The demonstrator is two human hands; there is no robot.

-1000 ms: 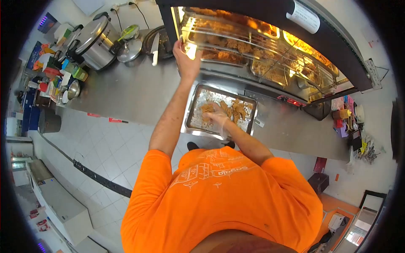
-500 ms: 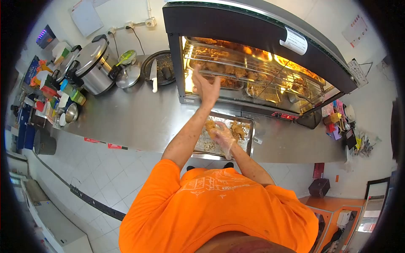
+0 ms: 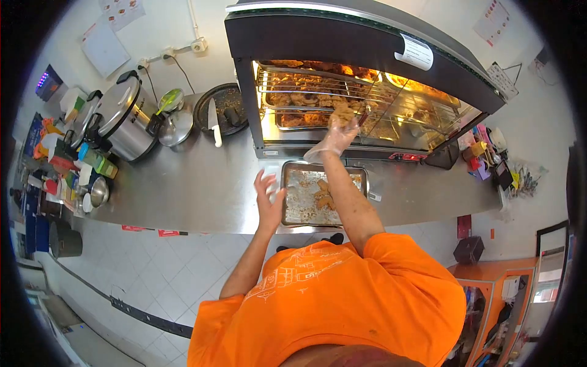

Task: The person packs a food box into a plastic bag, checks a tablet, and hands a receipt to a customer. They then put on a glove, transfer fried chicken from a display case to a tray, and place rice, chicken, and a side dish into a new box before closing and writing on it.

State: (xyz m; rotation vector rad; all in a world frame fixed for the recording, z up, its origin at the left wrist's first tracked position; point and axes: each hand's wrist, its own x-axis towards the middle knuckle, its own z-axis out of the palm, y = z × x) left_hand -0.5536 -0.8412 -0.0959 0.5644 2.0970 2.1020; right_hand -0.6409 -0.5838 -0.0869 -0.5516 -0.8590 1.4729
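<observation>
My right hand, in a clear plastic glove, grips a piece of fried chicken at the open front of a heated display cabinet. Inside the cabinet, wire racks and trays carry more fried chicken. Below my right forearm, a metal tray rests on the steel counter with crumbs and some fried chicken on it. My bare left hand hovers just left of this tray, fingers apart, holding nothing.
Left of the cabinet, a knife lies across a round black pan. Beyond it stand a pot lid and a large steel pressure cooker. Bottles and bowls crowd the counter's left end; assorted items sit at the right.
My right hand has risen from the tray to the cabinet front with a piece of fried chicken. My left hand has come down from the cabinet to the tray's left side.
</observation>
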